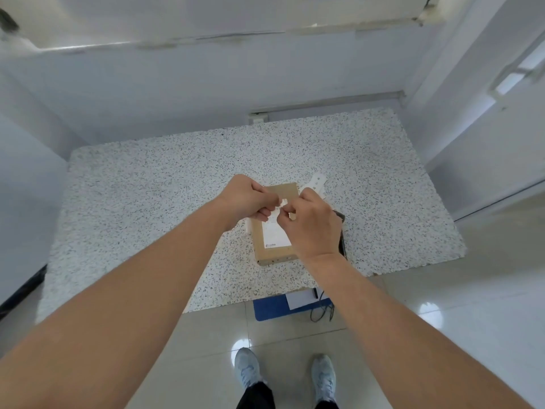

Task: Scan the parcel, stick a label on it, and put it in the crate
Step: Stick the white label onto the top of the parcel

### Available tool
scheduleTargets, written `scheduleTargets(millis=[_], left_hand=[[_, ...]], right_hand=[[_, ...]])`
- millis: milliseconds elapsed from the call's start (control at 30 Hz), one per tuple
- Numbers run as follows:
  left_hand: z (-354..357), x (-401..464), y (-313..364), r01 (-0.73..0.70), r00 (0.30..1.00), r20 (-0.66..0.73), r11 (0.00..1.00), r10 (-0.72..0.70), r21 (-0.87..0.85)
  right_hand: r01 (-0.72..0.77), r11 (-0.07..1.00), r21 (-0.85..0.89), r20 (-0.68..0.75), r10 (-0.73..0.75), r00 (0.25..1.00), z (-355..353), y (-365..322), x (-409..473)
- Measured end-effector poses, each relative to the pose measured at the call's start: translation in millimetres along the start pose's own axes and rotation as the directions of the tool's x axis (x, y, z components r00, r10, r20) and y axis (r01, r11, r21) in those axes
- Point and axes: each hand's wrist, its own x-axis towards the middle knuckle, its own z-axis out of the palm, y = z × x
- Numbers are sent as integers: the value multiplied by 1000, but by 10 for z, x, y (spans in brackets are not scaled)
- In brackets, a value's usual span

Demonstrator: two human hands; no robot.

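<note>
A flat brown cardboard parcel [267,246] lies on the speckled table [147,202], with a white shipping label on its top. Above its far half, my left hand [246,200] and my right hand [312,225] meet and pinch a small white label [279,205] between their fingertips. A white label strip [317,183] trails on the table just beyond my right hand. A dark scanner [342,236] lies to the right of the parcel, mostly hidden by my right wrist. On the floor under the table's near edge stands a blue crate [269,309].
A white paper [299,299] lies in the crate, and a black cable [323,311] hangs from the table edge over it. White walls close off the far and left sides. My two shoes [247,369] stand on the glossy tiled floor.
</note>
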Motion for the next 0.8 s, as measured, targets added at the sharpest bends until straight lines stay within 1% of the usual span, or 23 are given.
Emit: scheduleTargets(millis=[67,133,200,267,367,467,533,600,800], left_hand=[[16,3,3,-5,1000,1,1000,5,28],[9,16,-17,-24,1000,-16,997,25,73],[-30,36,-61,-49,998,-37,990,54,132],[-91,41,-109,-65,997,-36,982,72,175],[-166,15,-147,-99,995,4,979,100,177],[-215,-22,-169,-132,991,30,974,129,182],[-249,-44,-182,-146,989,35,971,142,190],[-281,-71,-182,-155,988,33,969,151,191],[-361,-102,-203,-175,984,27,959,174,224]], right_hand=[[4,999,36,9,-5,1000,8,55,-23],[-14,990,138,63,6,998,2,111,-35],[-91,963,254,124,60,990,4,189,-48],[-220,921,321,150,180,972,3,261,-52],[-449,823,349,238,385,892,33,328,-43],[-596,716,364,357,484,799,96,292,-27],[-642,655,399,400,506,764,124,239,-11],[-662,617,425,429,506,748,140,183,3],[-649,626,432,412,504,760,173,77,40]])
